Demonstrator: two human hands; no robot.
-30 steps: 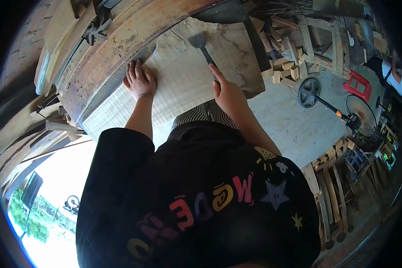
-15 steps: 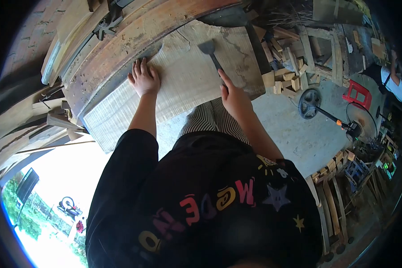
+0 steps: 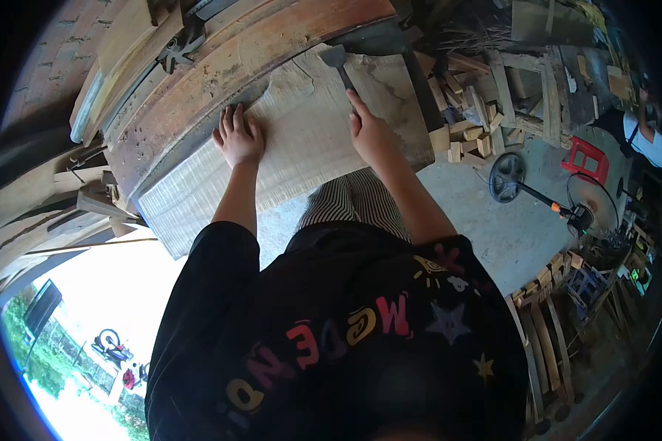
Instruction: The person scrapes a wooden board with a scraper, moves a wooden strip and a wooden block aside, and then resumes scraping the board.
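Note:
A wide wooden slab [image 3: 309,136] with visible grain and a dark crack near its right end lies in front of me. My right hand [image 3: 374,136] is wrapped round the handle of a scraper [image 3: 334,59], index finger stretched along it. The scraper's flat, broad blade rests at the slab's far edge, pointing away from me. Flat on the slab's left part, my left hand [image 3: 240,137] has its fingers spread, their tips near the far edge. Nothing is held in it.
Behind the slab runs a long reddish-brown board [image 3: 235,62]. Wood offcuts [image 3: 478,136] are piled at the right. On the concrete floor stand a fan [image 3: 592,206] with a round base and a red plastic stool [image 3: 585,157]. A person [image 3: 651,140] is at the far right.
My right hand has pushed the scraper away from me and slightly left, so its blade has moved from the slab's surface to the far edge. My left hand stays nearly in place.

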